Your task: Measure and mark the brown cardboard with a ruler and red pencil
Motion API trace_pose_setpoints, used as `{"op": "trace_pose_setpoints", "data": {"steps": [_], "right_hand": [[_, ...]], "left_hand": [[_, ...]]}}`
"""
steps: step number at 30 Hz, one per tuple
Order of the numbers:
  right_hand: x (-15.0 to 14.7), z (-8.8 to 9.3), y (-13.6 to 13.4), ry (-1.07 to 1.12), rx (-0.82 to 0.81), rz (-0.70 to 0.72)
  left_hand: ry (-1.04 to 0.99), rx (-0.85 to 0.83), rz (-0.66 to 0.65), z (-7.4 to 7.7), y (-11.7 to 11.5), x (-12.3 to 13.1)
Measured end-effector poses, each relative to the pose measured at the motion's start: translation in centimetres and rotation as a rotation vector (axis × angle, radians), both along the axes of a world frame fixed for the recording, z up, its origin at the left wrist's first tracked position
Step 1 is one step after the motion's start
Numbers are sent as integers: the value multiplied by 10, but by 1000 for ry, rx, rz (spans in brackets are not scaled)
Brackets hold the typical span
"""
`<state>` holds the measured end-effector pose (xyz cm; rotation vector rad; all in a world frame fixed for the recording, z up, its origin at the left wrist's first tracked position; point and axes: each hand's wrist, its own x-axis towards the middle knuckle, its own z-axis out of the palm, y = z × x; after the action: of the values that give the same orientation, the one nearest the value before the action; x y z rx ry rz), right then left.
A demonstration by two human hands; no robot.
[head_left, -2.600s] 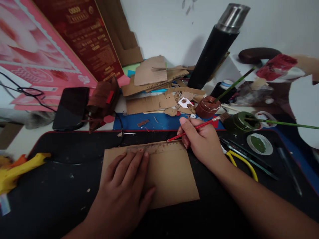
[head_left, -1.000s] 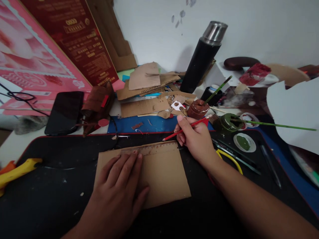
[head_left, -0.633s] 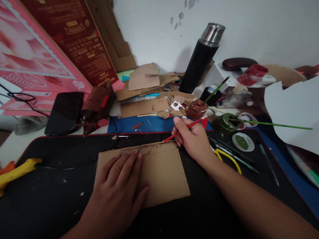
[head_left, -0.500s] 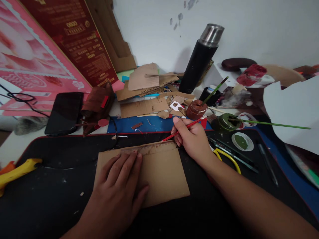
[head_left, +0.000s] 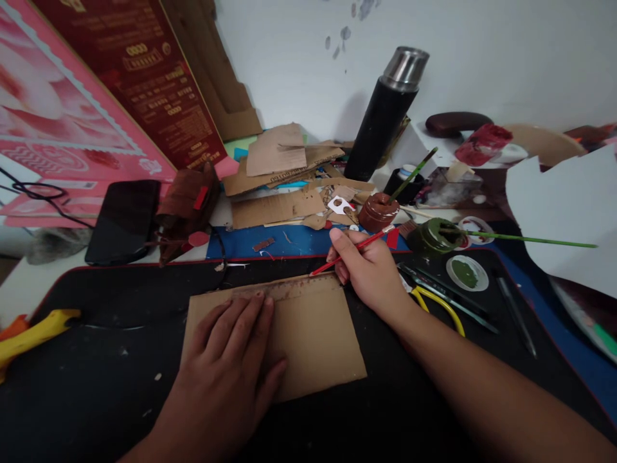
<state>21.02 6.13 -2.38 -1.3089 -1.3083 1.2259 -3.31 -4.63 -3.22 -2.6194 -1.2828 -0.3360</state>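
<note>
A brown cardboard sheet (head_left: pixel 318 341) lies on the black mat (head_left: pixel 96 386). A ruler (head_left: pixel 294 287) rests along the sheet's far edge. My left hand (head_left: pixel 226 373) lies flat with spread fingers on the cardboard, its fingertips pressing the ruler. My right hand (head_left: pixel 369 273) is closed on a red pencil (head_left: pixel 351 251). The pencil tip touches the ruler's right end at the far right corner of the sheet.
Yellow-handled pliers (head_left: pixel 446 308) and dark pens lie right of my hand. Brown (head_left: pixel 380 211) and green (head_left: pixel 434 236) paint jars hold green-handled brushes. A black flask (head_left: pixel 383 116), cardboard scraps (head_left: pixel 284 167), a phone (head_left: pixel 123 218) and a yellow tool (head_left: pixel 33 331) surround the mat.
My right hand with the pencil has crept slightly left along the ruler's right end. My left hand stays pressed on the ruler and cardboard. The camera has shifted a little.
</note>
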Motion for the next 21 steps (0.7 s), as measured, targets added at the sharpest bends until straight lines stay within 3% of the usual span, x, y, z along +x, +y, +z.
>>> {"op": "trace_pose_setpoints", "data": {"steps": [21], "right_hand": [[1,-2,0,1,-5,-4]], "left_hand": [[-6,1,-4,1,1,1]]}}
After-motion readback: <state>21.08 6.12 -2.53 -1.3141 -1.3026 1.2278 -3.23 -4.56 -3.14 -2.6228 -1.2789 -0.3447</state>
